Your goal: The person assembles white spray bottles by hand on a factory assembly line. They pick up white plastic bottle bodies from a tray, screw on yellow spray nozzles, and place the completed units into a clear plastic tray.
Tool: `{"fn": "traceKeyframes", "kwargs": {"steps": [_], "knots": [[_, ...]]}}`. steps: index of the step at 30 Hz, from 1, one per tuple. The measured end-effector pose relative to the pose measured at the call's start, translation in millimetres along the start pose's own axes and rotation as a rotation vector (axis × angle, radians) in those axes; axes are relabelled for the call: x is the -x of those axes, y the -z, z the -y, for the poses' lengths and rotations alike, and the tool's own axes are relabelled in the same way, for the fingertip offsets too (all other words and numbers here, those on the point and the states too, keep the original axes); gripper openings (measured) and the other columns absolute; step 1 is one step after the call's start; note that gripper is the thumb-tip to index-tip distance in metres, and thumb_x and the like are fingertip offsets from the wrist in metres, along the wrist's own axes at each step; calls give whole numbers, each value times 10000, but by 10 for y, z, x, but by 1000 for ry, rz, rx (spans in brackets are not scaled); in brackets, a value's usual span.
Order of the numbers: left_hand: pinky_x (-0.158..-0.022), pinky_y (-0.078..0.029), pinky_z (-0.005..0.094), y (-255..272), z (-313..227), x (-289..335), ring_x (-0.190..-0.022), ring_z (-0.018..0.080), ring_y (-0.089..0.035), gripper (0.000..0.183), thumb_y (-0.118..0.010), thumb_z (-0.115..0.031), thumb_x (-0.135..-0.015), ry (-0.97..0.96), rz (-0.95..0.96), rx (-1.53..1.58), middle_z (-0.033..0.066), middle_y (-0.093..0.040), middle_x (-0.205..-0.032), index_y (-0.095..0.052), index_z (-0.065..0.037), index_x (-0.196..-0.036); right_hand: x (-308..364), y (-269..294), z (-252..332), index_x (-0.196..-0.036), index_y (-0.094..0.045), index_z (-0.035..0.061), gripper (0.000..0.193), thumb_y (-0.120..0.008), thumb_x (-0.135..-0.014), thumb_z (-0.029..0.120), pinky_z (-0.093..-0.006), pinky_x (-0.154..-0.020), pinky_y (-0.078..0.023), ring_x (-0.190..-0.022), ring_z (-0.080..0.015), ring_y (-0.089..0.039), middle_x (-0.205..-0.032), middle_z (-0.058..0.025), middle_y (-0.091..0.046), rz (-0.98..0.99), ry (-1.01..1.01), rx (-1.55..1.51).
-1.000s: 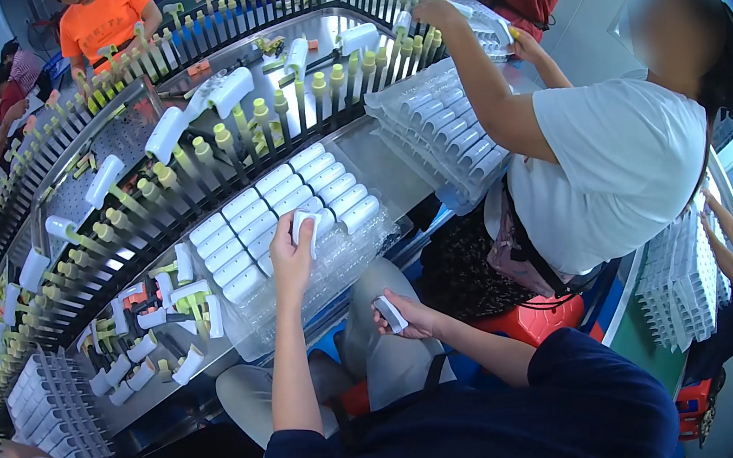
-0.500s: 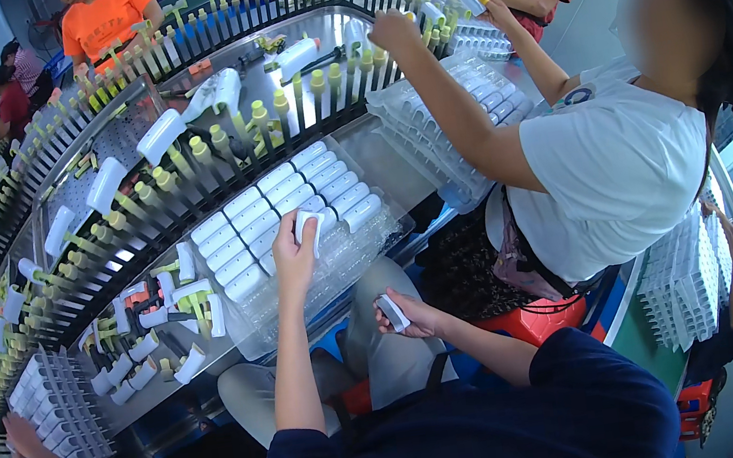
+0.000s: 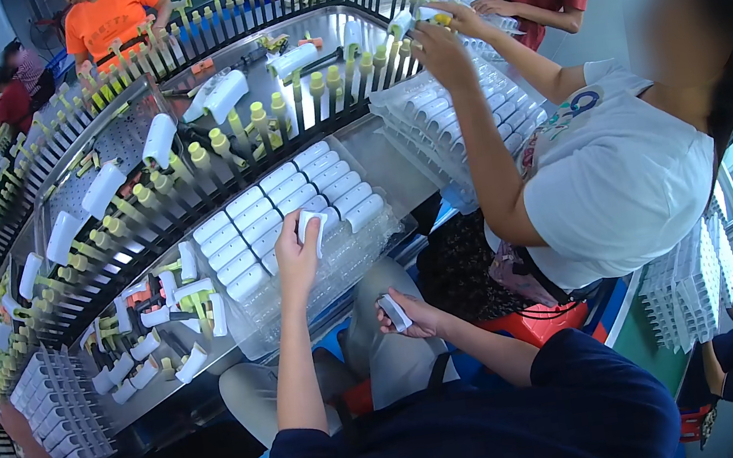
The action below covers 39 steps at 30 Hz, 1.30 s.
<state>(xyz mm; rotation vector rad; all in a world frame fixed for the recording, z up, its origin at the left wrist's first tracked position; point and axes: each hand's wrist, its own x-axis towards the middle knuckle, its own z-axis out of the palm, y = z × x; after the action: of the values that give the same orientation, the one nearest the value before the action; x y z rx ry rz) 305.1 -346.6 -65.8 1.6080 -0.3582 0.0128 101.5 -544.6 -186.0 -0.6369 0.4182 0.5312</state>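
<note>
Over the near edge of a clear plastic tray [image 3: 255, 334], my left hand [image 3: 296, 262] grips a white plastic cover [image 3: 311, 227] between thumb and fingers. Rows of similar glossy white covers [image 3: 254, 217] fill the tray. Lower and to the right, above my knee, my right hand [image 3: 414, 316] is closed around a small grey-and-white piece [image 3: 394, 312]; its exact kind is unclear. The two hands are apart, and nothing joins the pieces they hold.
Left of the tray lie loose white, black and yellow-green parts [image 3: 154, 315]. A conveyor with upright black pegs [image 3: 219, 179] curves behind. A co-worker in a white shirt [image 3: 612, 176] sits close on my right beside stacked trays [image 3: 426, 117]. Another stack [image 3: 58, 403] stands at left.
My hands stay almost still with the same pieces. The white covers on the conveyor have shifted slightly leftward. The co-worker at right has drawn a raised arm back a little.
</note>
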Motion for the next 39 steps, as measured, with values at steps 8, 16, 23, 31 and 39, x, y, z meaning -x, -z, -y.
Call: {"fn": "traceKeyframes", "kwargs": {"steps": [8, 16, 23, 31, 39], "knots": [[-686, -481, 276, -23, 8, -18, -792, 96, -593, 339, -710, -242, -1042, 22, -8, -9, 59, -697, -919, -666, 9, -1266, -9, 4, 15, -1211, -606, 28, 515, -397, -1157, 495, -412, -896, -610, -838, -184, -661, -975, -92, -685, -7, -8, -7], [-694, -495, 286, -34, 88, -38, -789, 113, -606, 342, -714, -242, -1037, 48, -14, -12, 73, -707, -916, -667, 12, -1261, -25, 38, 15, -1217, -607, 33, 517, -390, -1159, 498, -410, -904, -609, -843, -181, -662, -973, -85, -687, 2, -19, -16], [-693, -495, 288, -20, 101, -36, -768, 118, -604, 358, -720, -254, -1035, 51, -17, -50, 81, -713, -905, -667, 16, -1264, -5, 25, 21, -1223, -607, 31, 537, -376, -1158, 511, -406, -926, -611, -858, -174, -664, -985, -84, -687, 12, -17, 5], [-686, -489, 286, -1, 9, -13, -756, 120, -600, 359, -711, -260, -1040, 61, -1, -30, 90, -715, -912, -666, 21, -1259, 17, -13, 22, -1232, -600, 22, 544, -366, -1160, 508, -403, -928, -611, -864, -173, -658, -992, -86, -680, 18, -4, 17], [-774, -518, 301, 18, -22, 13, -836, 144, -640, 345, -708, -248, -1039, 28, -5, -35, 111, -743, -960, -670, 12, -1262, 36, -42, 4, -1224, -599, 53, 548, -362, -1148, 542, -396, -937, -605, -855, -153, -648, -994, -57, -677, 36, 22, 62]]}}
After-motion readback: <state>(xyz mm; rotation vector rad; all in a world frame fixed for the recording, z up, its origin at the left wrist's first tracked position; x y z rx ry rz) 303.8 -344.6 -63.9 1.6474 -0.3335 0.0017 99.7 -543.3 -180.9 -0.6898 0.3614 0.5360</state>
